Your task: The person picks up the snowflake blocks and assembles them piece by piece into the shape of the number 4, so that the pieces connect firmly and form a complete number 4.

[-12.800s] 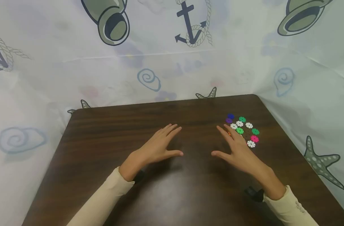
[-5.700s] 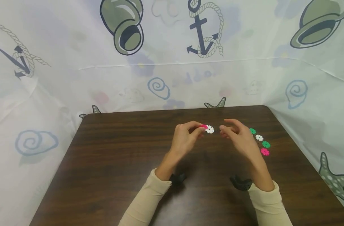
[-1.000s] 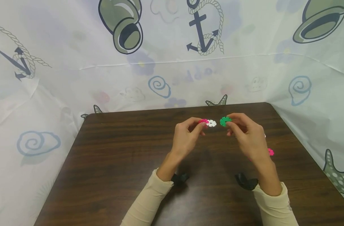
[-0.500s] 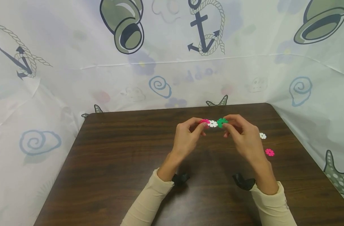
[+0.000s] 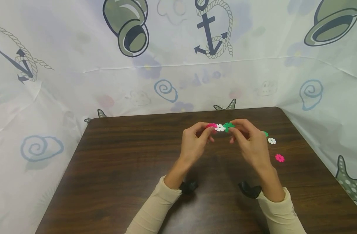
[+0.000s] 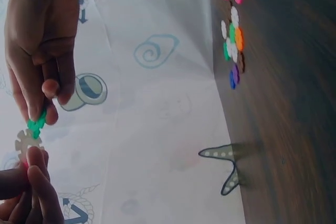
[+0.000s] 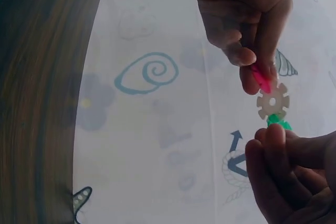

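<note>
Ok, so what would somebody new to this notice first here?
Most likely the bright row of a pink disc, a white disc and a green disc, held up between the left grip and the right grip. Next, probably the loose discs toward the dark table's right side, then the pale cloth behind, with its printed anchor near the top.

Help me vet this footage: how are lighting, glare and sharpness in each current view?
Head: bright, with a faint sheen on the near table; left wrist: dimmer, the right hand dark against pale cloth, the orange disc soft-edged; right wrist: dim too, the held white disc greyish, the table dark.
</note>
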`<state>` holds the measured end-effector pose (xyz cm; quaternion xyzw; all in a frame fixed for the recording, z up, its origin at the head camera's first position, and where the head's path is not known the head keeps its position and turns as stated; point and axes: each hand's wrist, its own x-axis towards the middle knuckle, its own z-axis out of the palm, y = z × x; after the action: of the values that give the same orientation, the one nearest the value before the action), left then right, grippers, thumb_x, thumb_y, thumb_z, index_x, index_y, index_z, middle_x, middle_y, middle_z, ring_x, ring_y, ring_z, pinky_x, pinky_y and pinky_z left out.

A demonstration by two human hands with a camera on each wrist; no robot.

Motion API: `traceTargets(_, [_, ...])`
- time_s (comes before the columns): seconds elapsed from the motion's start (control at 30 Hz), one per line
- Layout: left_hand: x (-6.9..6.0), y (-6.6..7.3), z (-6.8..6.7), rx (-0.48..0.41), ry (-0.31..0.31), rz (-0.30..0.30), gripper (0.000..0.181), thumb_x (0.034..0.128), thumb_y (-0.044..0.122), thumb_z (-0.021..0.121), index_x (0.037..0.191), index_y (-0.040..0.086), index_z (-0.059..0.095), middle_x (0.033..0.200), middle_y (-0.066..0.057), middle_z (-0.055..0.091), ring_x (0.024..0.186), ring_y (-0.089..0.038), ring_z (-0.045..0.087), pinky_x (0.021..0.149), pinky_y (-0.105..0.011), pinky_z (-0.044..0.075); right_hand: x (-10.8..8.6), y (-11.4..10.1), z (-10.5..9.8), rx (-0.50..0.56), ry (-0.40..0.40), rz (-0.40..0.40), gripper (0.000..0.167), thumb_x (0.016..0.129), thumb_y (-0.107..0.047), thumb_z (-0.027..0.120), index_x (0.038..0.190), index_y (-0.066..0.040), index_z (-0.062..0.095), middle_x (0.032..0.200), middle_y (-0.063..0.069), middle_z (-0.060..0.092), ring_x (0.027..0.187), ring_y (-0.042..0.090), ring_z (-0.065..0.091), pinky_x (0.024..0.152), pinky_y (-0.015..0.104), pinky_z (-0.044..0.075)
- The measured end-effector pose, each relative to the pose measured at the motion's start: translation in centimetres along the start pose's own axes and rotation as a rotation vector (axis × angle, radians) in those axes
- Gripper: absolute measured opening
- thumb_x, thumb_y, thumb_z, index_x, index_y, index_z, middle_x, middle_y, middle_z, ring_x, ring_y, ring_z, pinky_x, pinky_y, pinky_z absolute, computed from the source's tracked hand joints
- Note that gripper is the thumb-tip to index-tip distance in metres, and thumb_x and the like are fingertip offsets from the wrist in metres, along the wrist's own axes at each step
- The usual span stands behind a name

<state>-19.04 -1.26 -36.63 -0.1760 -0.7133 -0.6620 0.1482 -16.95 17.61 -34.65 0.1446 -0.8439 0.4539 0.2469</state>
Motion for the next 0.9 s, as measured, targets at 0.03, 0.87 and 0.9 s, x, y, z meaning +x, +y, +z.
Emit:
traceTargets(0.03, [0.0, 0.1, 0.1, -0.016, 0.003, -0.006, 0.012, 0.0969, 0.012, 0.072, 0.101, 0.001, 0.076, 0.076, -0.017, 0.073, 0.058, -0.007, 0.065, 0.052, -0.02, 0.049, 0.0, 0.0, 0.1, 0.015, 0.012, -0.005, 0.02, 0.095, -0.005, 0.073, 0.115, -0.006, 0.072, 0.081, 0.01, 0.077, 0.061, -0.003, 0.063, 0.056, 0.012, 0.046])
traceTargets(0.87, [-0.1, -0.3, -0.5, 0.083, -0.234, -0.132, 0.031, 0.092, 0.026, 0.079, 0.119, 0.012, 0.073, 0.099, -0.006, 0.073, 0.077, -0.011, 0.061, 0.063, -0.021, 0.051, 0.0, 0.3, -0.4, 0.038, -0.1, 0.032, 0.026, 0.096, -0.008, 0.072, 0.122, -0.011, 0.074, 0.08, 0.01, 0.073, 0.063, 0.002, 0.061, 0.047, 0.021, 0.037])
traceTargets(0.9, [-0.1, -0.3, -0.5, 0.1, -0.236, -0.129, 0.031, 0.0916, 0.027, 0.079, 0.119, 0.013, 0.073, 0.099, -0.006, 0.073, 0.078, -0.012, 0.059, 0.063, -0.02, 0.05, 0.0, 0.4, -0.4, 0.033, -0.114, 0.029, 0.027, 0.096, -0.007, 0.071, 0.123, -0.011, 0.074, 0.081, 0.012, 0.073, 0.063, 0.002, 0.06, 0.046, 0.021, 0.036])
